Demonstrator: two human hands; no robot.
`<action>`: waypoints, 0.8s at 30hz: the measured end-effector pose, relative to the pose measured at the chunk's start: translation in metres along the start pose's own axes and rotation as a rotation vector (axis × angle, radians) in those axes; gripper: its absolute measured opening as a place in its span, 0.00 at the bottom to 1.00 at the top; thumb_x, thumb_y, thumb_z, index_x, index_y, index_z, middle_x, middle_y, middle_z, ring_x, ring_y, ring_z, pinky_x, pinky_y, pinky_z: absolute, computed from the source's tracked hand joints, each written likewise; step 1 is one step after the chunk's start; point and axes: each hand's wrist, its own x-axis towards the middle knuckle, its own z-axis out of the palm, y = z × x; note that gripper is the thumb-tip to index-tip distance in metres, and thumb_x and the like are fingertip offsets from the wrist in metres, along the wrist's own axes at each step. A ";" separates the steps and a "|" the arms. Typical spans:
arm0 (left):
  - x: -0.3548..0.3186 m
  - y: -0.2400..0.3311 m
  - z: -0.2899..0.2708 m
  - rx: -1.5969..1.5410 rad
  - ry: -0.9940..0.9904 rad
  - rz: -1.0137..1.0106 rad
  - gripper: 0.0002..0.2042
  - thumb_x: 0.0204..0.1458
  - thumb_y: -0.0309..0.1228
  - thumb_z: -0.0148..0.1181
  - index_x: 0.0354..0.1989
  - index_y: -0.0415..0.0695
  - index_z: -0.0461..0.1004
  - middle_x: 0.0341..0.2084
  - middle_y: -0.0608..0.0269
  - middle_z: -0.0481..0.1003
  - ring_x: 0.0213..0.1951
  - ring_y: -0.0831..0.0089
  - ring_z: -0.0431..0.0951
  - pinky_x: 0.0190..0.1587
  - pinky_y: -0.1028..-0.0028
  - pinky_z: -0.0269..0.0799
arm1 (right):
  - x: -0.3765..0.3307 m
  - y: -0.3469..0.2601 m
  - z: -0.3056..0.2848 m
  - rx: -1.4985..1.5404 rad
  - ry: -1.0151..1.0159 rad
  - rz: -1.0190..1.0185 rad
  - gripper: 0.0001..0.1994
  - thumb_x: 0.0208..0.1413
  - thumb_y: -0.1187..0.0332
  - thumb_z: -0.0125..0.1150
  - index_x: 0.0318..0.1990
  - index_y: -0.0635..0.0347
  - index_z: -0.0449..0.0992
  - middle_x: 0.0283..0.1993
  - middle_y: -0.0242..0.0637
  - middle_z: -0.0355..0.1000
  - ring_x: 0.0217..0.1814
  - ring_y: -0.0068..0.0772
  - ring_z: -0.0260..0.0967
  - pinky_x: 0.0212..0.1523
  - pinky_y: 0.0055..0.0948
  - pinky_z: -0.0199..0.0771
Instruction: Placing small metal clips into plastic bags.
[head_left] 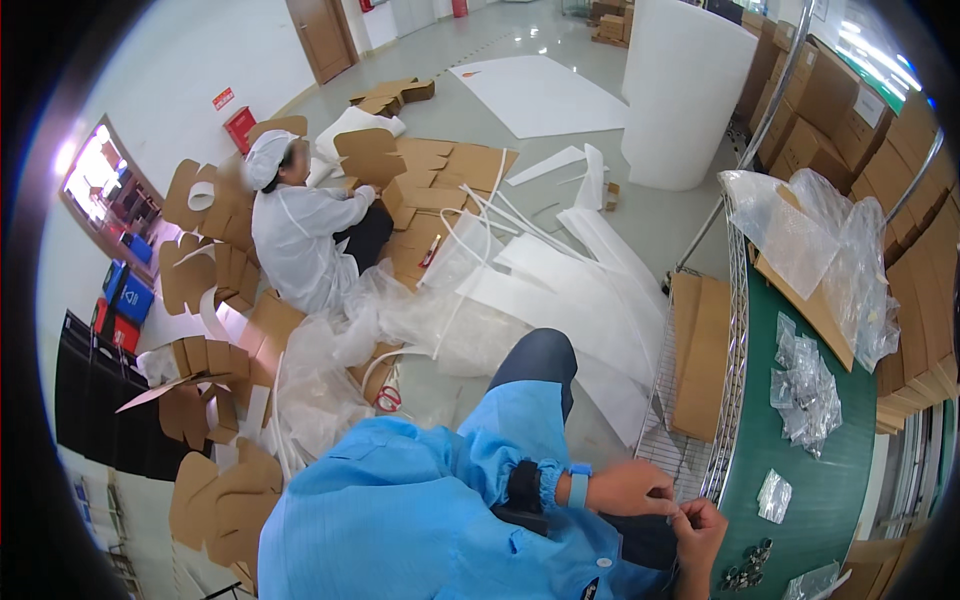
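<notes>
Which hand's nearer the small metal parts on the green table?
Right. The right hand is just left of the small metal parts; the left hand is farther left.

1. Bends left arm (525,485) across toward the right.
2. Holds left wrist (598,490) nearly straight, left hand (632,488) with fingers (658,504) curled.
3. Lifts right hand (702,530) on upright right forearm (694,580), fingers bent.
4. Sets fingertips (673,509) of both hands close together, grip too small to tell.

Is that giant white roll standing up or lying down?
Standing up: the white roll rests with its rounded bottom edge on the floor, and its tall sides rise from there.
</notes>
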 end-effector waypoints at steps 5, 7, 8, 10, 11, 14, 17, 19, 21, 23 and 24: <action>0.003 0.002 0.008 -0.118 -0.149 -0.069 0.18 0.59 0.44 0.59 0.29 0.38 0.75 0.22 0.57 0.77 0.25 0.66 0.76 0.28 0.67 0.69 | -0.003 0.011 0.002 0.028 -0.019 -0.053 0.06 0.52 0.76 0.68 0.29 0.64 0.75 0.25 0.26 0.72 0.25 0.13 0.65 0.28 0.16 0.65; 0.003 -0.001 0.009 -0.239 -0.192 -0.126 0.19 0.60 0.44 0.59 0.29 0.37 0.75 0.22 0.57 0.77 0.24 0.70 0.76 0.27 0.69 0.69 | -0.003 0.009 0.001 -0.002 -0.033 -0.080 0.06 0.52 0.75 0.68 0.29 0.64 0.75 0.25 0.27 0.72 0.26 0.13 0.65 0.28 0.16 0.65; 0.003 -0.003 0.009 -0.337 -0.216 -0.157 0.19 0.60 0.43 0.58 0.29 0.37 0.75 0.22 0.60 0.77 0.24 0.73 0.75 0.27 0.72 0.70 | -0.003 0.009 0.001 -0.001 -0.030 -0.080 0.06 0.52 0.75 0.68 0.29 0.64 0.75 0.25 0.27 0.72 0.26 0.13 0.65 0.28 0.16 0.65; 0.002 -0.004 0.009 -0.434 -0.239 -0.188 0.18 0.60 0.43 0.58 0.29 0.38 0.76 0.22 0.62 0.77 0.24 0.76 0.75 0.27 0.75 0.70 | -0.002 0.008 0.001 0.067 -0.062 -0.035 0.07 0.53 0.75 0.69 0.29 0.64 0.75 0.26 0.27 0.73 0.27 0.14 0.66 0.29 0.17 0.66; 0.001 -0.003 0.008 -0.508 -0.244 -0.233 0.18 0.61 0.42 0.58 0.29 0.38 0.77 0.22 0.64 0.77 0.23 0.79 0.75 0.27 0.77 0.71 | -0.002 0.006 0.001 0.067 -0.063 -0.036 0.07 0.53 0.75 0.69 0.29 0.64 0.75 0.26 0.27 0.73 0.27 0.14 0.66 0.29 0.17 0.66; 0.003 0.001 0.002 -0.573 -0.260 -0.274 0.16 0.61 0.41 0.57 0.30 0.39 0.78 0.23 0.67 0.77 0.24 0.81 0.75 0.28 0.80 0.72 | 0.000 -0.001 0.002 0.145 -0.101 -0.008 0.07 0.55 0.74 0.68 0.29 0.65 0.74 0.28 0.29 0.74 0.28 0.14 0.67 0.28 0.18 0.67; 0.004 0.004 0.000 -0.546 -0.266 -0.290 0.15 0.61 0.40 0.57 0.30 0.40 0.78 0.23 0.66 0.77 0.23 0.80 0.76 0.28 0.79 0.73 | -0.002 0.006 0.003 0.150 -0.056 -0.033 0.05 0.56 0.76 0.64 0.30 0.64 0.73 0.24 0.27 0.72 0.25 0.13 0.64 0.27 0.14 0.62; 0.004 0.001 0.002 -0.528 -0.260 -0.309 0.14 0.60 0.39 0.57 0.30 0.39 0.78 0.23 0.64 0.78 0.23 0.77 0.76 0.28 0.77 0.72 | 0.001 0.013 0.002 0.138 -0.041 -0.022 0.05 0.55 0.77 0.64 0.30 0.64 0.74 0.24 0.28 0.72 0.24 0.14 0.65 0.27 0.15 0.63; 0.005 -0.009 0.007 -0.085 -0.191 -0.099 0.12 0.55 0.37 0.57 0.29 0.40 0.77 0.23 0.56 0.77 0.24 0.63 0.78 0.29 0.65 0.72 | 0.001 0.017 0.004 0.054 -0.012 -0.068 0.05 0.54 0.77 0.65 0.29 0.63 0.74 0.24 0.29 0.72 0.24 0.15 0.65 0.26 0.17 0.64; 0.004 -0.009 0.014 0.035 -0.093 -0.041 0.11 0.53 0.36 0.57 0.27 0.41 0.76 0.23 0.52 0.76 0.26 0.56 0.77 0.30 0.60 0.71 | 0.001 0.019 0.007 -0.028 0.017 -0.110 0.05 0.52 0.77 0.65 0.28 0.63 0.74 0.23 0.29 0.72 0.23 0.15 0.65 0.25 0.18 0.64; 0.002 -0.010 0.017 0.155 0.002 0.020 0.10 0.50 0.36 0.57 0.26 0.41 0.75 0.23 0.49 0.75 0.28 0.49 0.76 0.31 0.55 0.69 | 0.001 0.020 0.008 -0.214 0.060 -0.203 0.06 0.50 0.78 0.65 0.27 0.63 0.73 0.22 0.31 0.71 0.23 0.17 0.65 0.25 0.20 0.64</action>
